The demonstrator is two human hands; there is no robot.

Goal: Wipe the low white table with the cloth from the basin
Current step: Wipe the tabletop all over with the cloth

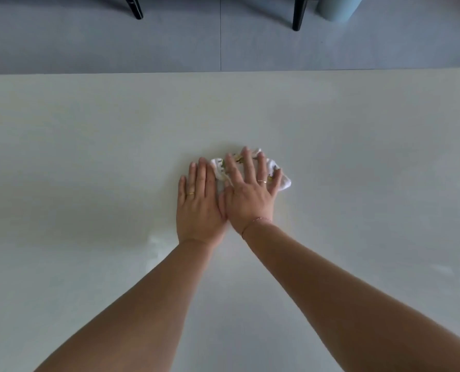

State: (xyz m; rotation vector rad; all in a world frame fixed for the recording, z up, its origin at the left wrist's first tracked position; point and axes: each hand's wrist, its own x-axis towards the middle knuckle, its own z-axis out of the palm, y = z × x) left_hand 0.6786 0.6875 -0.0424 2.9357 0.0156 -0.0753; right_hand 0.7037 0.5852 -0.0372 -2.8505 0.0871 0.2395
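A small white cloth [284, 183] with a green and yellow print lies bunched on the low white table [89, 157], near its middle. My right hand [249, 193] presses flat on the cloth with straight, spread fingers and covers most of it. My left hand [198, 204] lies flat on the bare tabletop right beside it, fingers straight and together, its fingertips by the cloth's left edge. The two hands touch at the thumbs. The basin is not in view.
The table's far edge [223, 72] runs across the view, with grey floor tiles beyond. Two black furniture legs [298, 14] and a pale blue bin [339, 6] stand on the floor at the back. Faint wet streaks [157, 241] show on the tabletop.
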